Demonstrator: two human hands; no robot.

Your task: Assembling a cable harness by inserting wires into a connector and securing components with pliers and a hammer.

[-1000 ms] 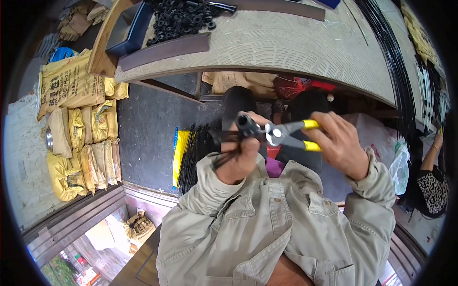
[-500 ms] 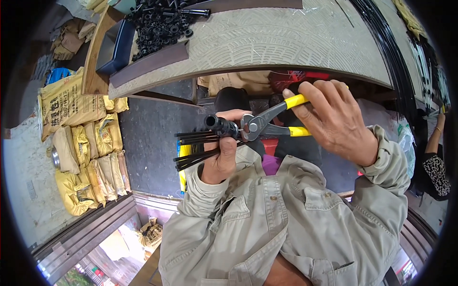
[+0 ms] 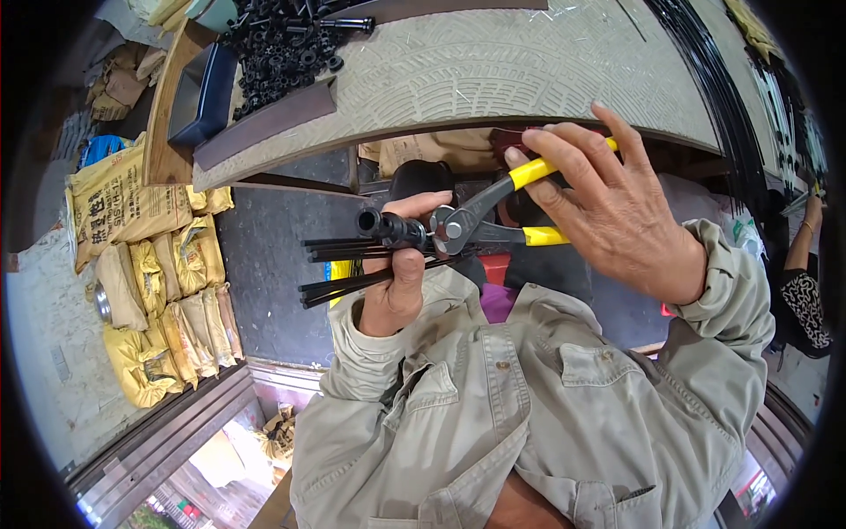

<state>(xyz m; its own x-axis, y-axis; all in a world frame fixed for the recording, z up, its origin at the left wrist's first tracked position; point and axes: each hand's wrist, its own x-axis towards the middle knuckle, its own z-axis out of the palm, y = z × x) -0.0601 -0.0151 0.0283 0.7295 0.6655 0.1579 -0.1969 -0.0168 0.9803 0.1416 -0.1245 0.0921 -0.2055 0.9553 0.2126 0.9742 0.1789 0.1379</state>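
Observation:
My left hand (image 3: 397, 304) is closed round a black tubular plastic fitting (image 3: 395, 227) and several thin black rods (image 3: 345, 284). The rods stick out to the left from between thumb and fingers. My right hand (image 3: 608, 198) holds end-cutting pincers (image 3: 467, 227) with yellow grips, their handles spread apart. The upper grip lies between thumb and lifted fingers; the lower one rests by the palm. The round jaws are right against the fitting's right side. Whether they touch a wire there is too small to tell.
A worktop (image 3: 493, 70) spans the far side, bearing a pile of black plastic fittings (image 3: 291, 62) and a blue bin (image 3: 201, 95). Long black rods (image 3: 705, 75) lie at its right. Yellow and brown sacks (image 3: 132, 207) stand on the left. Another person's arm (image 3: 806, 238) shows far right.
The pincers' handles have spread wider, and my right fingers have lifted off the upper grip. Both hands, with the fitting and rods, have shifted slightly left.

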